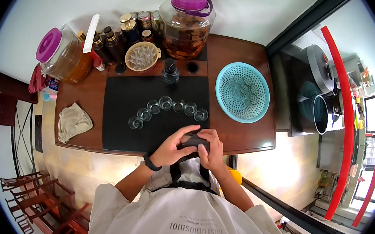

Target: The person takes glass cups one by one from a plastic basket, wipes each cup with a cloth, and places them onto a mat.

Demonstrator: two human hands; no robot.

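My left hand (174,147), with a black band at the wrist, and my right hand (211,149) both close round a small dark grey object (194,140). They hold it in front of my body at the table's front edge; its kind I cannot make out, as fingers cover much of it. Beyond the hands, several small clear glasses (165,102) stand in an arc on a black mat (128,90). To the right, a light blue colander (219,95) holds several more glasses (244,89). Behind the arc stands a small dark-capped glass bottle (171,71).
At the back of the wooden table (234,136) stand a big purple-lidded jar (185,29), a second such jar (66,57), dark bottles (114,45), cans and a small basket (159,53). A beige cloth (74,123) lies left. Behind glass at right are cooking pots (319,68).
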